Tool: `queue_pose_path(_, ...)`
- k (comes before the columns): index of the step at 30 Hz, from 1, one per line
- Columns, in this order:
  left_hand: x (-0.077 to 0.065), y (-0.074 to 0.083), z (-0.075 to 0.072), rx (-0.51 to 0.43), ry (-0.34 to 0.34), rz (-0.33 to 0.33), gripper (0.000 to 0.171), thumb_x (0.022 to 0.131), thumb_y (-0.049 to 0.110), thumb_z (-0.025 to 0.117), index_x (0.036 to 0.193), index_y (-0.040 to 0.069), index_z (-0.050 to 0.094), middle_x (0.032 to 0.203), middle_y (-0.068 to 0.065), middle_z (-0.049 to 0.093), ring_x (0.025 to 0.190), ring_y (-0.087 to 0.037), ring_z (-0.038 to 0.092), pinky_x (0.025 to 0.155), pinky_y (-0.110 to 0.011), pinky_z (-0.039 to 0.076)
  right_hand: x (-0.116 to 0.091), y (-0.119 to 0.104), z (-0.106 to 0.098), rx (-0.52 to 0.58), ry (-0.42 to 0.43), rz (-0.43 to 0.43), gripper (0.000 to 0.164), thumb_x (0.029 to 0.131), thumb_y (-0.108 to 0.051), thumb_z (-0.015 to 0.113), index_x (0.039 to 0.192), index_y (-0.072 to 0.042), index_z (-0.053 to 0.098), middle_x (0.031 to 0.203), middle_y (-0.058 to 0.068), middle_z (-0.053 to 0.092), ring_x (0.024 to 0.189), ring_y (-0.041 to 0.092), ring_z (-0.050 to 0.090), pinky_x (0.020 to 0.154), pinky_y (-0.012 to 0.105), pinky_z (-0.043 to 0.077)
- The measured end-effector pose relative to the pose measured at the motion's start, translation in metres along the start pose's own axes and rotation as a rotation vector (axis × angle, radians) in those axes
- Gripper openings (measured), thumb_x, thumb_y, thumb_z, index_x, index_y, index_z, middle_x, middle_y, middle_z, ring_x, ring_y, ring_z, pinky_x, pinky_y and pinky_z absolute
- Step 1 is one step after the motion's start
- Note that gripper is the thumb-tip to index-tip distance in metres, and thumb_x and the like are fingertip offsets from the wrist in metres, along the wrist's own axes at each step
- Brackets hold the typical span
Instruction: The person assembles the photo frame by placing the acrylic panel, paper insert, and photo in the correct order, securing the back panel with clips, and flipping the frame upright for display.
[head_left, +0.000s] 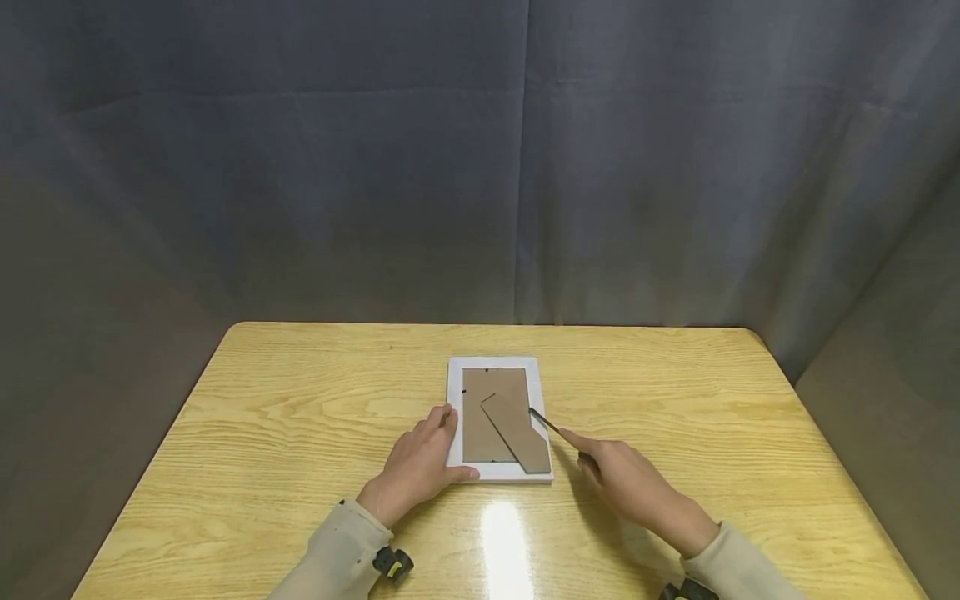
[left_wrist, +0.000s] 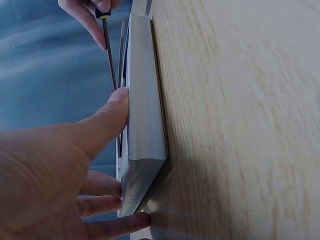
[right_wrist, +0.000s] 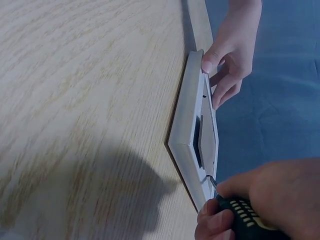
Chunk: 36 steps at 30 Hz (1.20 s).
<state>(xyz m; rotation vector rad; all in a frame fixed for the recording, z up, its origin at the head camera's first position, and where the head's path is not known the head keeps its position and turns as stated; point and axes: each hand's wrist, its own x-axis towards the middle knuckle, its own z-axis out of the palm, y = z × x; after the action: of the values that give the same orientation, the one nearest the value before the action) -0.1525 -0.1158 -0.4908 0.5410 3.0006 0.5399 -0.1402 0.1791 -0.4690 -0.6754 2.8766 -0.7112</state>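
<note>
A white picture frame (head_left: 493, 472) lies face down on the table, its brown backing board (head_left: 477, 437) and slanted stand flap (head_left: 519, 429) facing up. My left hand (head_left: 418, 460) holds the frame's near left corner, thumb on the near edge and fingers along the left side. In my right hand (head_left: 628, 482) is a screwdriver (right_wrist: 242, 215) with a dark, yellow-marked handle. Its thin shaft (head_left: 545, 420) slants down to the right inner edge of the frame, where the tip meets a small dark spot. Whether that spot is a metal tab is too small to tell.
The wooden table (head_left: 300, 383) has rounded far corners. Grey curtains (head_left: 375, 167) hang behind it and at both sides. Several small dark tabs (head_left: 487, 370) sit along the edges of the backing. Dark wrist straps (head_left: 393, 564) are on both sleeves.
</note>
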Motion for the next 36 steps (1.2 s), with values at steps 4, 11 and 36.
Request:
queue_pose_path(4,0.000,0.001,-0.001,-0.011,0.006,0.005,0.097,0.069,0.056,0.071,0.138,-0.007,0.043,0.143,-0.021,0.039,0.102,-0.033,0.057,0.074,-0.042,0.051,0.001,0.000,0.002,-0.020,0.009,-0.001,0.043,0.093,-0.008,0.048,0.136,-0.013,0.055,0.056,-0.010,0.032,0.045,0.002,0.027,0.042,0.020,0.030)
queue_pose_path(11,0.000,0.000,-0.002,-0.017,0.016,0.017,0.095,0.069,0.054,0.071,0.137,-0.008,0.045,0.141,-0.022,0.040,0.100,-0.033,0.058,0.072,-0.042,0.052,0.001,-0.006,0.003,-0.059,0.020,0.001,0.045,0.091,-0.005,0.050,0.135,-0.011,0.055,0.056,-0.010,0.032,0.046,0.003,0.027,0.042,0.021,0.030)
queue_pose_path(36,0.001,0.000,0.001,-0.013,0.004,-0.009,0.098,0.069,0.056,0.070,0.140,-0.006,0.042,0.143,-0.021,0.038,0.109,-0.035,0.055,0.080,-0.044,0.050,0.003,-0.015,0.011,-0.176,0.047,-0.006,0.047,0.088,0.000,0.050,0.134,-0.007,0.055,0.052,-0.007,0.029,0.048,0.007,0.026,0.041,0.025,0.028)
